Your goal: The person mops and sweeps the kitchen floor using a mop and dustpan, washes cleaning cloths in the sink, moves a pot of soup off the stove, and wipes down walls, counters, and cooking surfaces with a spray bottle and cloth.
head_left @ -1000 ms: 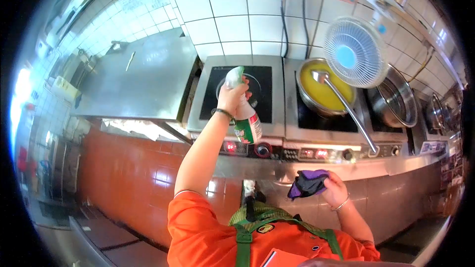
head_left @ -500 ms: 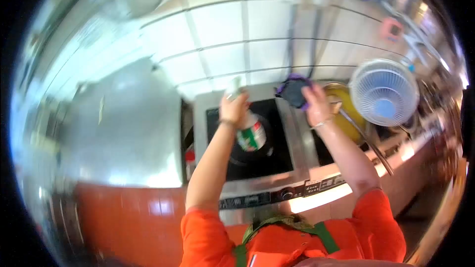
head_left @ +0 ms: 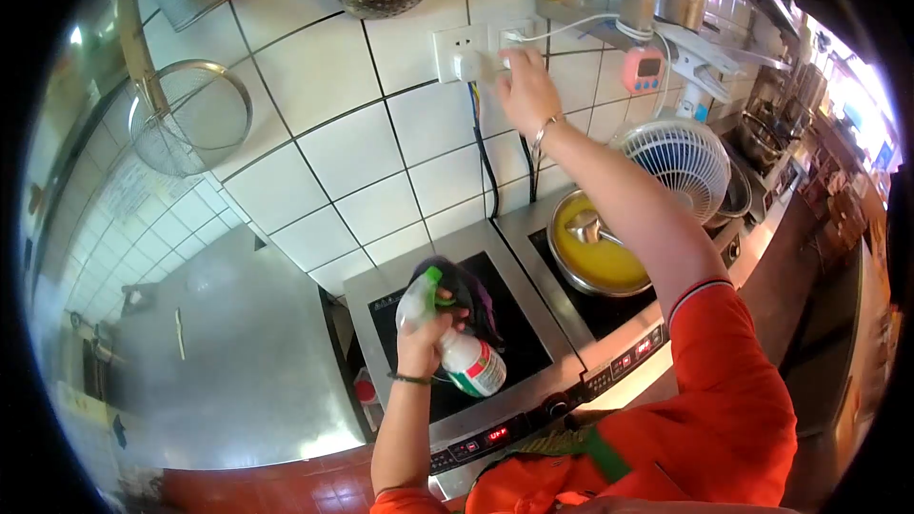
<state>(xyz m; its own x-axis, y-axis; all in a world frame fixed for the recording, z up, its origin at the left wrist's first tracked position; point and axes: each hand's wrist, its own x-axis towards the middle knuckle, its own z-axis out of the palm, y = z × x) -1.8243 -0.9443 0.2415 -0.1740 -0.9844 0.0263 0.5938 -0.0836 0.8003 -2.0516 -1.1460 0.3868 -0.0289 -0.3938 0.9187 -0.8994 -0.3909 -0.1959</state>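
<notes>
My left hand (head_left: 425, 341) is wrapped round the neck of a spray bottle (head_left: 473, 365) with a green and white trigger head, above the left black cooktop (head_left: 519, 338). Behind the bottle, a dark purple cloth (head_left: 479, 295) lies on the cooktop, partly covered by my hand. My right hand (head_left: 528, 93) is raised to the tiled wall, its fingers at a plug in the right wall socket (head_left: 517, 32). Whether those fingers grip the plug is too small to tell.
A pot of yellow liquid (head_left: 592, 259) with a ladle in it sits on the right cooktop. Beyond my right forearm is a white fan (head_left: 678, 167). A steel counter (head_left: 228, 371) stands at left. Strainers (head_left: 190, 119) hang above, and a pink timer (head_left: 644, 69) is on the wall.
My right hand has let go of the purple cloth, now on the cooktop, and has risen to the wall socket. My left hand still holds the bottle. The view has shifted up the wall.
</notes>
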